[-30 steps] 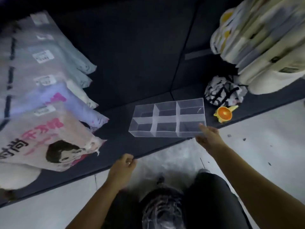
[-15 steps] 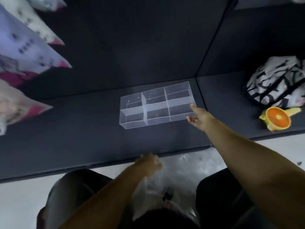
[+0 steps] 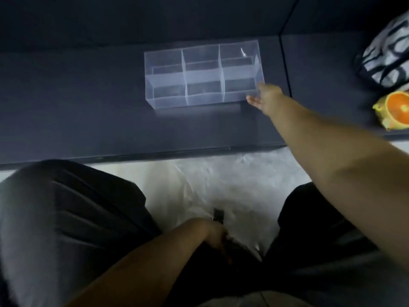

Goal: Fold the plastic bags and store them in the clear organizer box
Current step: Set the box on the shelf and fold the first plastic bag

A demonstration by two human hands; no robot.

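Clear plastic organizer box (image 3: 202,73), six thin-walled glossy cells, flat on dark matte platform (image 3: 88,107), just ahead of right hand (image 3: 264,97). Fingers out straight, tips at box's near right corner, gripping nothing. Broad bare platform left of box; front edge running between both hands. Crumpled translucent plastic bag (image 3: 221,185) on pale floor (image 3: 285,165) ahead of left hand (image 3: 212,237); grip too blurred to tell.

Dark platform (image 3: 88,107), two panels meeting at a seam (image 3: 285,69). On the left panel stands the clear organizer box (image 3: 168,78), six compartments, near the seam. On the right panel lie a black-and-white patterned bag (image 3: 387,58) and, nearer the front edge, an orange-slice object (image 3: 396,109). In front, the pale floor (image 3: 124,168) carries translucent plastic bags (image 3: 221,180).
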